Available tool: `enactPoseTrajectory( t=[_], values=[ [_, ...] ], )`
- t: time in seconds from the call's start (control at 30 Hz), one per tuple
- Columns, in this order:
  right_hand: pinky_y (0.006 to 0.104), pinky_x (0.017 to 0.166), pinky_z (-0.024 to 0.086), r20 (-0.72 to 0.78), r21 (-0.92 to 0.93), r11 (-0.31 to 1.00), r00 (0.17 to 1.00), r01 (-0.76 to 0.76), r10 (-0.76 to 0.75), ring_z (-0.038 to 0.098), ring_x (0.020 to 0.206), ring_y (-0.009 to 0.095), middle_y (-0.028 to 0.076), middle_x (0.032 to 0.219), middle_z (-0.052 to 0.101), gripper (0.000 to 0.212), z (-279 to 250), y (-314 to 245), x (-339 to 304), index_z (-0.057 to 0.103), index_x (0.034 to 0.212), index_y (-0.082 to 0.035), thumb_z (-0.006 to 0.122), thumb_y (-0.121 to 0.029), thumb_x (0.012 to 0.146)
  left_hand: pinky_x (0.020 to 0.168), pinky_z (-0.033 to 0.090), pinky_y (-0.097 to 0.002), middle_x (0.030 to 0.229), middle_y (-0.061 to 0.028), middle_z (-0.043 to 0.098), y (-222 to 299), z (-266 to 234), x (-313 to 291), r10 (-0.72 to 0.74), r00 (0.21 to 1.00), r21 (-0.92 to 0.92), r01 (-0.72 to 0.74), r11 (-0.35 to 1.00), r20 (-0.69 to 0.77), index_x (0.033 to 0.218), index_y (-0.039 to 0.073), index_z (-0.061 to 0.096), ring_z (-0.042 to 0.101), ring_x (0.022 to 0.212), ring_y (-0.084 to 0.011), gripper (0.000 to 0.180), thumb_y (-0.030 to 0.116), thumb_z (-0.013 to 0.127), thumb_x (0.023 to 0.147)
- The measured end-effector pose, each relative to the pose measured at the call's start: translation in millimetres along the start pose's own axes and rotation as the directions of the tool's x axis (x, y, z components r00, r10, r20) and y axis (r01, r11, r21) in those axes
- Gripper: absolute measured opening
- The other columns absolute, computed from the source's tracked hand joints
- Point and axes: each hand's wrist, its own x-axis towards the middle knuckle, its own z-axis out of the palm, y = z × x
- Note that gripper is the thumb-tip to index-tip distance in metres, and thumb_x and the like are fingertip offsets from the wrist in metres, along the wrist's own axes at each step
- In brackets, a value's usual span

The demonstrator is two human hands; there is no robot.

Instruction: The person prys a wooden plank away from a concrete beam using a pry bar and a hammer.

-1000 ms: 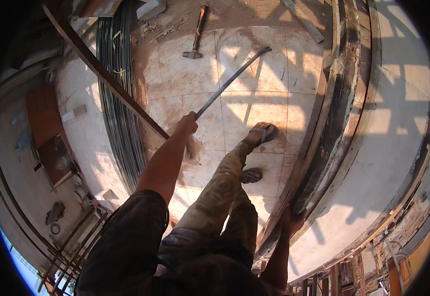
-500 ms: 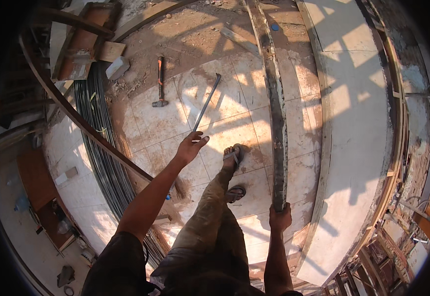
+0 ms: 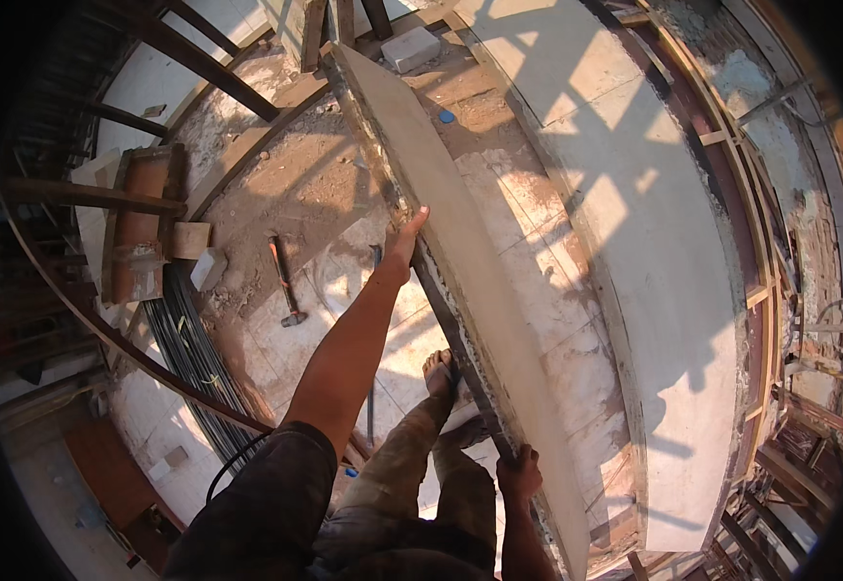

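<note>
A long panel (image 3: 499,320) with a pale flat face and a rough dark edge stands tilted on its side, running from the upper middle to the lower right. My left hand (image 3: 405,244) reaches far along it, closed on the dark edge with the thumb on top. Nearer to me, my right hand (image 3: 520,474) grips the same edge. Left of my left forearm lies a hammer (image 3: 287,281) with an orange and black handle. A dark pry bar (image 3: 371,407) is on the floor, partly hidden by that forearm.
A bundle of thin metal rods (image 3: 192,339) lies at left beneath a curved dark bar (image 3: 102,300). Another wide pale panel (image 3: 673,349) extends along the right. White blocks (image 3: 210,269) and a wooden form (image 3: 136,228) sit far left. My sandalled feet are beside the held panel.
My left hand has moved from beside the pry bar onto the panel's edge. The panel has tipped, its far end swinging left and its pale face now showing. My right hand still grips it.
</note>
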Motion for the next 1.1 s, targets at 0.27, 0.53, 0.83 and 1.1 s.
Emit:
enactPoseTrajectory(
  t=[0.27, 0.53, 0.83, 1.1],
  values=[
    [0.0551, 0.078, 0.055, -0.14, 0.132, 0.988, 0.989, 0.075, -0.056, 0.067, 0.099, 0.041, 0.015, 0.118, 0.063, 0.058, 19.2, -11.9, -8.4, 0.057, 0.116, -0.015, 0.083, -0.037, 0.069, 0.08, 0.057, -0.0444, 0.111, -0.0174, 0.072, 5.6, -5.4, 41.7, -0.065, 0.908, 0.261, 0.187, 0.947, -0.414, 0.114, -0.005, 0.069, 0.071, 0.095, -0.0302, 0.06, 0.029, 0.088, 0.069],
    [0.0572, 0.115, 0.033, -0.186, 0.224, 0.968, 0.98, 0.115, -0.074, 0.043, 0.137, 0.043, 0.022, 0.144, 0.047, 0.087, -12.8, -47.0, 11.6, 0.047, 0.144, -0.009, 0.085, -0.032, 0.069, 0.079, 0.058, -0.0452, 0.118, -0.0209, 0.069, 7.0, 31.1, 18.5, -0.044, 0.88, 0.312, 0.214, 0.926, -0.473, 0.118, -0.009, 0.065, 0.071, 0.095, -0.0335, 0.064, 0.025, 0.087, 0.068],
    [0.0556, 0.119, 0.028, -0.069, 0.333, 0.865, 0.924, 0.376, -0.375, 0.036, 0.143, 0.044, 0.026, 0.15, 0.039, 0.106, -75.9, -249.8, 88.2, 0.031, 0.155, -0.005, 0.089, -0.033, 0.07, 0.08, 0.057, -0.0444, 0.105, -0.021, 0.073, 5.2, 8.2, 31.7, -0.117, 0.888, 0.317, 0.278, 0.907, -0.446, 0.109, -0.005, 0.07, 0.072, 0.089, -0.0337, 0.05, 0.02, 0.086, 0.069],
    [0.0561, 0.079, 0.056, -0.168, 0.199, 0.931, 0.947, 0.306, -0.275, 0.07, 0.095, 0.046, 0.022, 0.118, 0.068, 0.066, -74.3, -201.8, 124.4, 0.054, 0.133, -0.006, 0.074, -0.014, 0.07, 0.093, 0.055, -0.0439, 0.111, -0.0218, 0.073, 47.6, 80.1, -31.5, -0.214, 0.897, 0.512, 0.403, 0.758, -0.388, 0.11, -0.001, 0.07, 0.071, 0.104, -0.0373, 0.058, 0.032, 0.088, 0.066]
  ],
)
